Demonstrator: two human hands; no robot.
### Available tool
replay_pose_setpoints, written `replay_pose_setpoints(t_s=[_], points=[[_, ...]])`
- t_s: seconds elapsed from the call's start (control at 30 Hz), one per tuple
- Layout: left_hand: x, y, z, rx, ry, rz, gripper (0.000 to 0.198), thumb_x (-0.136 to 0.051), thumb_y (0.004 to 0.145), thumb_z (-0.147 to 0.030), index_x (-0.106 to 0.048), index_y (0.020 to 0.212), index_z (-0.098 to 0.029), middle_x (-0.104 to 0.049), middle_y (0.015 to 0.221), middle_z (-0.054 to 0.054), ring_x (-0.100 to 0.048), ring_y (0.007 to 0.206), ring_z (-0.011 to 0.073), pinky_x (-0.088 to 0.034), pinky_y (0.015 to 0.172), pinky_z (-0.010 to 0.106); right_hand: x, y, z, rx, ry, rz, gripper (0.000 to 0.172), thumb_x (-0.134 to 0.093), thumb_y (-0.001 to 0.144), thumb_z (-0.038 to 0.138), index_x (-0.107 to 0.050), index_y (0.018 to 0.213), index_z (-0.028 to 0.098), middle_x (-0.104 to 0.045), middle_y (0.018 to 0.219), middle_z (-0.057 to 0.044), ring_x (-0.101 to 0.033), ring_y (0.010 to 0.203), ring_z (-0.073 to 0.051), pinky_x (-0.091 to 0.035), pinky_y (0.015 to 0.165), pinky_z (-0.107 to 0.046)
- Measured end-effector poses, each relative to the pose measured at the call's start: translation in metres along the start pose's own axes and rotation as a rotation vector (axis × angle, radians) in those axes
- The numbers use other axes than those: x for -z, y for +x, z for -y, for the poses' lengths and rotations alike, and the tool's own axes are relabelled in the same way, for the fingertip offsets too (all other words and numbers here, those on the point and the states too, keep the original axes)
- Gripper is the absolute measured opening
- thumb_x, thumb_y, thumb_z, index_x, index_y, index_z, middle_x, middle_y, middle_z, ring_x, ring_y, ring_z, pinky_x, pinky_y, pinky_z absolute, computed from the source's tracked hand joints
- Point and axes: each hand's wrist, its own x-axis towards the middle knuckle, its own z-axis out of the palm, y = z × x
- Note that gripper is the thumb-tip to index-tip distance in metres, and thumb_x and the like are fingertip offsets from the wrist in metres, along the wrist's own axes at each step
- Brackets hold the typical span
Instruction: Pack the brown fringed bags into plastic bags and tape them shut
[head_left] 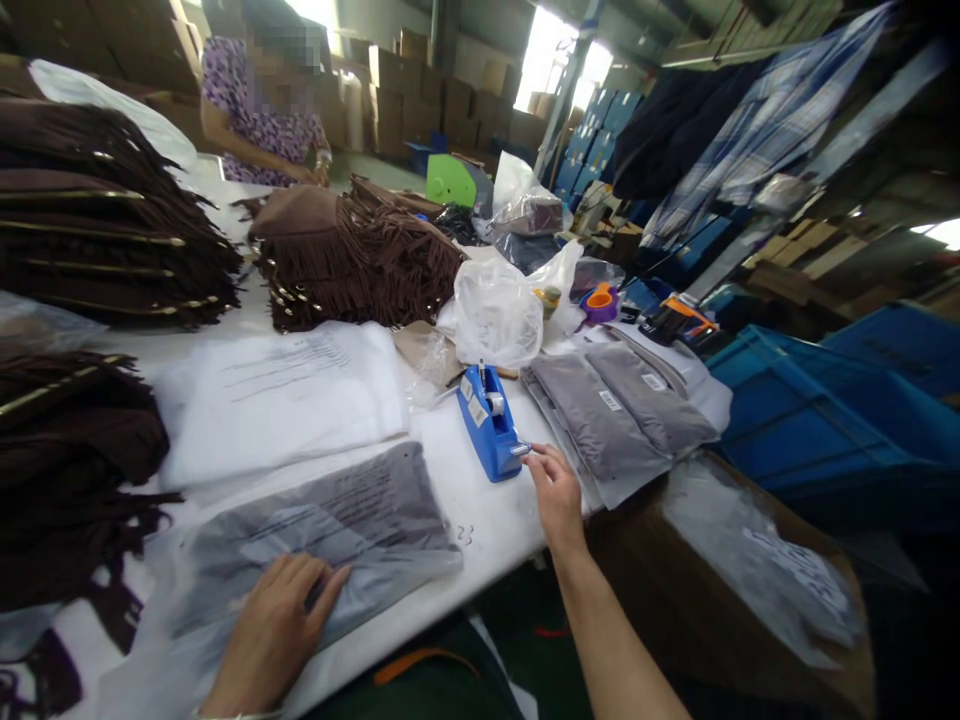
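My left hand [281,625] lies on a clear printed plastic bag [375,510] with a dark grey folded item inside, near the front edge of the table. Its fingers rest on the film with the thumb apart. At the cutting end of a blue tape dispenser [480,425], my right hand [555,490] pinches a short end of clear tape [520,450] between thumb and fingertips. The dispenser stands upright, to the right of the bag.
White printed plastic bags [300,385] lie behind the grey bag. Brown fringed bags [360,250] are piled at the back and left. Packed grey bags [615,410] lie right, near a blue crate [832,420]. A person [262,110] works across the table.
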Motion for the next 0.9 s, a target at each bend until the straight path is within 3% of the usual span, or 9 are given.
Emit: replay_pose_setpoints(t_s=[0.1, 0.17, 0.27, 0.37, 0.53, 0.63, 0.73, 0.8, 0.9], points=[[-0.001, 0.0, 0.001, 0.001, -0.004, 0.021, 0.036, -0.045, 0.09, -0.05, -0.054, 0.069, -0.022, -0.054, 0.069, 0.002, -0.051, 0.07, 0.022, -0.039, 0.071, 0.036, 0.002, -0.001, -0.011, -0.008, -0.039, -0.044, 0.028, -0.053, 0.083, 0.041, -0.068, 0.078, 0.018, -0.061, 0.11, -0.012, -0.041, 0.119, -0.028, -0.021, 0.107, -0.048], [-0.002, 0.0, 0.003, -0.002, -0.003, 0.032, 0.037, -0.044, 0.09, -0.05, -0.054, 0.07, -0.021, -0.054, 0.069, 0.002, -0.051, 0.071, 0.0221, -0.038, 0.072, 0.037, 0.001, 0.015, -0.014, -0.016, -0.031, -0.03, 0.032, -0.051, 0.084, 0.042, -0.068, 0.078, 0.016, -0.061, 0.111, -0.013, -0.045, 0.116, -0.028, -0.026, 0.104, -0.048], [-0.002, 0.0, 0.003, -0.006, 0.007, 0.052, 0.037, -0.044, 0.091, -0.05, -0.054, 0.07, -0.021, -0.054, 0.069, 0.002, -0.051, 0.072, 0.0224, -0.038, 0.073, 0.038, 0.002, 0.04, -0.005, -0.009, 0.036, 0.092, 0.037, -0.042, 0.09, 0.043, -0.068, 0.097, 0.017, -0.066, 0.101, -0.01, -0.057, 0.101, -0.023, -0.041, 0.093, -0.04], [-0.001, 0.0, 0.003, 0.012, 0.025, 0.064, 0.036, -0.045, 0.091, -0.049, -0.053, 0.07, -0.021, -0.054, 0.07, 0.002, -0.051, 0.073, 0.0225, -0.039, 0.072, 0.037, 0.004, 0.037, 0.007, 0.025, 0.097, 0.175, 0.039, -0.047, 0.089, 0.04, -0.058, 0.12, 0.019, -0.069, 0.089, -0.005, -0.06, 0.095, -0.02, -0.042, 0.092, -0.036], [0.001, -0.001, -0.002, 0.049, 0.061, 0.083, 0.034, -0.044, 0.092, -0.045, -0.052, 0.069, -0.02, -0.054, 0.07, 0.003, -0.051, 0.075, 0.0225, -0.04, 0.076, 0.038, 0.003, -0.009, -0.008, -0.08, 0.225, -0.011, 0.049, -0.058, 0.083, 0.039, -0.05, 0.128, 0.018, -0.064, 0.086, -0.003, -0.06, 0.09, -0.02, -0.04, 0.094, -0.039], [0.001, -0.003, -0.004, 0.08, 0.073, 0.085, 0.033, -0.044, 0.092, -0.042, -0.052, 0.07, -0.02, -0.055, 0.071, 0.003, -0.051, 0.076, 0.0223, -0.041, 0.078, 0.038, 0.01, -0.015, -0.024, -0.129, 0.074, -0.062, 0.053, -0.06, 0.08, 0.039, -0.051, 0.127, 0.016, -0.064, 0.081, -0.003, -0.059, 0.094, -0.023, -0.037, 0.096, -0.043], [0.001, -0.004, -0.004, 0.107, 0.076, 0.092, 0.032, -0.044, 0.093, -0.04, -0.053, 0.071, -0.019, -0.056, 0.073, 0.004, -0.051, 0.077, 0.022, -0.042, 0.078, 0.037, 0.021, -0.009, -0.014, -0.082, -0.098, -0.117, 0.058, -0.062, 0.079, 0.038, -0.048, 0.13, 0.016, -0.064, 0.08, -0.003, -0.057, 0.1, -0.026, -0.032, 0.1, -0.047], [0.001, -0.004, -0.004, 0.109, 0.074, 0.095, 0.032, -0.044, 0.093, -0.038, -0.054, 0.07, -0.019, -0.056, 0.074, 0.004, -0.051, 0.077, 0.0217, -0.042, 0.076, 0.037, 0.022, -0.012, 0.014, 0.004, -0.088, 0.0, 0.063, -0.061, 0.081, 0.036, -0.039, 0.137, 0.018, -0.064, 0.079, -0.001, -0.058, 0.096, -0.024, -0.031, 0.102, -0.046], [0.002, -0.004, -0.003, 0.111, 0.067, 0.093, 0.031, -0.044, 0.093, -0.037, -0.054, 0.07, -0.019, -0.057, 0.075, 0.005, -0.051, 0.078, 0.0217, -0.042, 0.075, 0.037, 0.0, -0.036, 0.074, 0.216, 0.032, 0.607, 0.07, -0.061, 0.085, 0.03, -0.025, 0.145, 0.024, -0.063, 0.08, 0.002, -0.059, 0.09, -0.019, -0.036, 0.1, -0.039]])
